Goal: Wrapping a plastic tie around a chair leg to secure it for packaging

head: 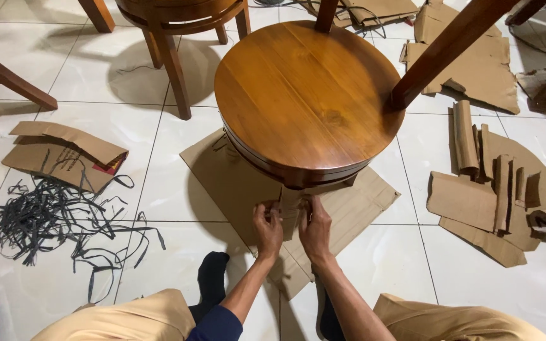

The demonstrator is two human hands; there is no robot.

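Observation:
A round brown wooden stool (308, 95) stands on a flat sheet of cardboard (361, 202) on the tiled floor. Below its seat rim, a strip of cardboard (291, 205) is wrapped around the near leg. My left hand (268, 228) grips the left side of that strip, fingers curled. On the strip's right side my right hand (315, 228) presses and holds it. The leg itself is hidden behind the cardboard and my hands.
A tangle of black plastic straps (45, 218) and a folded cardboard box (64, 155) lie at left. Cardboard scraps (494, 196) lie at right, more cardboard (469, 60) behind. Other wooden stools (178, 19) and legs stand at the back. My knees and a black sock (213, 278) are below.

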